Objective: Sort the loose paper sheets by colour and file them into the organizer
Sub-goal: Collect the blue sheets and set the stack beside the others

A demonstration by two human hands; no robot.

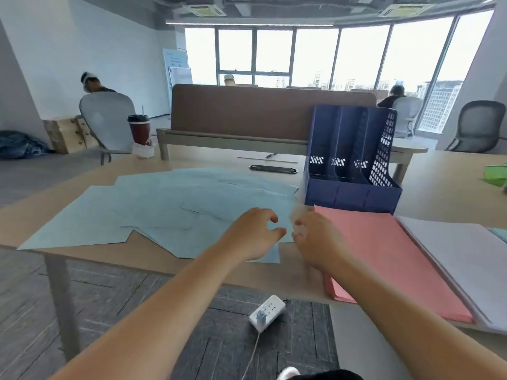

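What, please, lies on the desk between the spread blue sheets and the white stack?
A pink stack, just in front of the blue organizer, as the head view shows.

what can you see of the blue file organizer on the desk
The organizer is dark blue plastic, with three upright slots split by slanted dividers, a latticed right side wall, small cut-out patterns low on the back and a low front lip. All three slots look empty. It stands upright on the pale desk, just behind the pink stack; whether they touch is unclear.
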